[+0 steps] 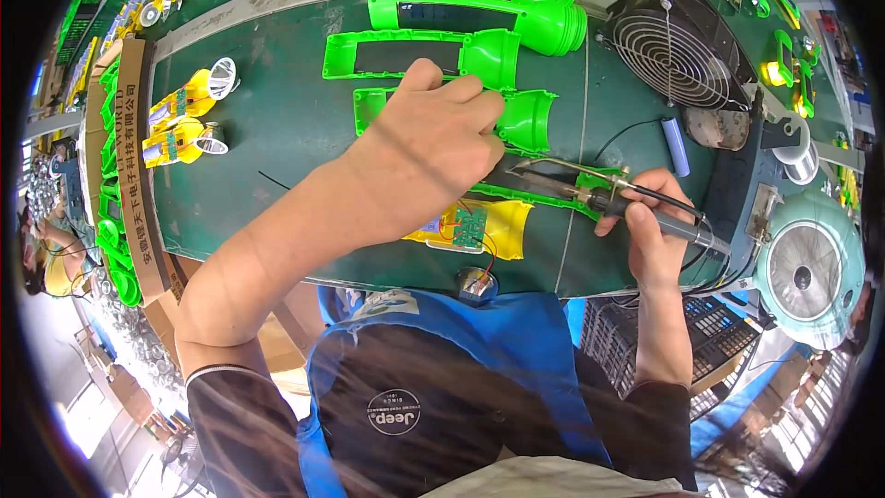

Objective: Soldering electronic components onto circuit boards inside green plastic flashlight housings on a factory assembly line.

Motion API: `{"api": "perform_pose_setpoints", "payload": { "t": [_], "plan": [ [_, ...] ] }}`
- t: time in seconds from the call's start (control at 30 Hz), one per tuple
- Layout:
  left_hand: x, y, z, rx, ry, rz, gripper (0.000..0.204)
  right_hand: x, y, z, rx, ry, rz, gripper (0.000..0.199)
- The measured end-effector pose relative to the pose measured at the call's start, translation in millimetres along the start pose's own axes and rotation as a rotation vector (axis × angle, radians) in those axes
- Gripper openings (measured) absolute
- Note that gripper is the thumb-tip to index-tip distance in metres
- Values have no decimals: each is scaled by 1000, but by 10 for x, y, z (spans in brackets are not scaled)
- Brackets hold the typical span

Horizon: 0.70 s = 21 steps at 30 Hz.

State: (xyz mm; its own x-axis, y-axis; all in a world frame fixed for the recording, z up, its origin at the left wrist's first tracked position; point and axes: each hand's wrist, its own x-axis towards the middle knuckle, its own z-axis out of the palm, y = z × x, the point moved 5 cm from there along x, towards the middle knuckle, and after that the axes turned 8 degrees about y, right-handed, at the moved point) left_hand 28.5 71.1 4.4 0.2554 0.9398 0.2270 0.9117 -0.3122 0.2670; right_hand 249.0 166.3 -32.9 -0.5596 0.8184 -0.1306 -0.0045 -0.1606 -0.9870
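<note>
My right hand (653, 231) grips a soldering iron (678, 227) with a dark handle and a thin feed tube along it; the tip points left toward my other hand. My left hand (442, 134) is closed over the green plastic flashlight shells, knuckles up; what its fingers pinch is hidden. Under it lies a green half shell (530, 124). Another green half shell (585, 207) sits beneath the iron. Nearer me is a yellow housing (507, 229) with a green circuit board (468, 226) and red wires. By the table edge lies a small round reflector (477, 284).
A black fan (678, 46) with a wire guard stands at the back right, near a purple battery cell (676, 146). More green shells (489, 55) lie behind my left hand. Yellow lamp parts (184, 120) and a cardboard box (138, 175) are left; a teal round fan (807, 267) is right.
</note>
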Motion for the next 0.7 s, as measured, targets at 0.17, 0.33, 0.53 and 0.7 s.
{"api": "perform_pose_setpoints", "payload": {
  "t": [0.17, 0.33, 0.53, 0.7],
  "plan": [
    [-7, 7, 13, 8, 31, 0, 5, -21, 88, -27, 119, 18, -24, 27],
    [5, 17, 10, 37, -31, -8, 8, -47, 99, -57, 155, 40, -63, 27],
    [31, 20, -5, 32, -58, -15, 8, -102, 108, -159, 147, 76, -139, 27],
    [45, 22, -21, 58, -77, -8, 9, -159, 156, -254, 115, 142, -221, 30]
  ]
}}
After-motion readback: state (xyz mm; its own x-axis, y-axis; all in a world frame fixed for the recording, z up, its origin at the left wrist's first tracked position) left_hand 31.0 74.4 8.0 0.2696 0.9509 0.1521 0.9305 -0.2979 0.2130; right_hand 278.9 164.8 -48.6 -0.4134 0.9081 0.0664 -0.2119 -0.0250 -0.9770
